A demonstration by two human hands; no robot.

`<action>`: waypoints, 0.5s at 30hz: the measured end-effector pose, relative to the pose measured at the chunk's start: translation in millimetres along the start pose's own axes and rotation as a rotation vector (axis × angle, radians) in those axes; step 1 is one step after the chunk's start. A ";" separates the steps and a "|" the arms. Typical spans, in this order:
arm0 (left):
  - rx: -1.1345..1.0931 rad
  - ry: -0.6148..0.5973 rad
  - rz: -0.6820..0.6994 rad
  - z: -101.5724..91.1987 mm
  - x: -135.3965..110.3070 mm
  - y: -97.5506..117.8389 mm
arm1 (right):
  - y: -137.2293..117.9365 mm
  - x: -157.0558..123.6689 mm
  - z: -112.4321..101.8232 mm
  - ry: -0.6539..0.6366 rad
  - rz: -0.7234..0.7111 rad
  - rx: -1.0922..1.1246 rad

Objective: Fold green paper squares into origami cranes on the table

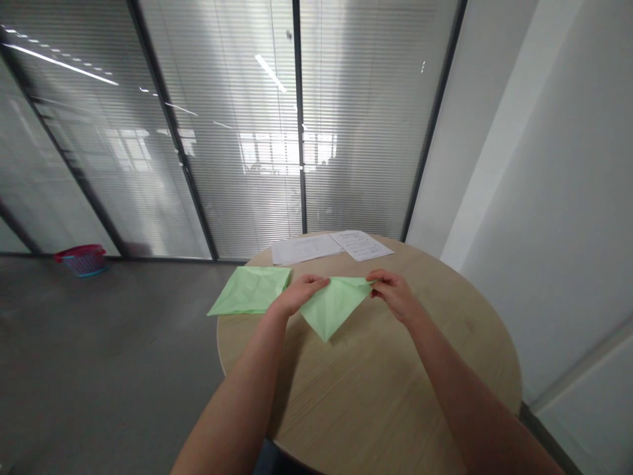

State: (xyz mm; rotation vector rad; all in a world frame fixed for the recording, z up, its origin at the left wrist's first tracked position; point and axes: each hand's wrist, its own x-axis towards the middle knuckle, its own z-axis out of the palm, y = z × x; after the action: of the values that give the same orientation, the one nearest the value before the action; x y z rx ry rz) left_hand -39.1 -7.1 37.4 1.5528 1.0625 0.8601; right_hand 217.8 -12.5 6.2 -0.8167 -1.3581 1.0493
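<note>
A light green folded sheet of paper [332, 305], creased and with one corner pointing toward me, is held between both hands above the round wooden table [390, 389]. My left hand [301, 292] grips its left upper edge, thumb on top and the other fingers mostly hidden. At the right corner my right hand [390, 290] pinches the paper between thumb and fingers. Just left of my left hand lies a second piece of green paper [252, 290], wrinkled, its left corner sticking out past the table's edge.
Printed white sheets [360, 245] and another white paper [305, 249] lie at the table's far edge. A red and blue basket [84, 260] stands on the grey floor at left. Glass panels with blinds [257, 132] rise behind the table, and a white wall [558, 198] stands at right.
</note>
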 end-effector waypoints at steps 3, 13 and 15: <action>-0.086 0.041 -0.043 1.2 1.2 -0.7 | -0.7 0.3 -2.1 -0.029 -0.110 -0.075; -0.042 -0.020 -0.035 3.7 0.2 -0.4 | -0.1 0.9 0.9 -0.010 -0.225 -0.347; -0.049 -0.072 -0.031 3.5 -1.3 0.7 | -0.4 1.0 0.7 -0.004 -0.228 -0.354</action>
State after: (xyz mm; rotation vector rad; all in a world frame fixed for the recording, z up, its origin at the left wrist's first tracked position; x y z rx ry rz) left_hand -36.3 -9.6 37.3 1.5119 1.0036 0.7976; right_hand 217.1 -11.7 7.0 -0.8905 -1.6246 0.6421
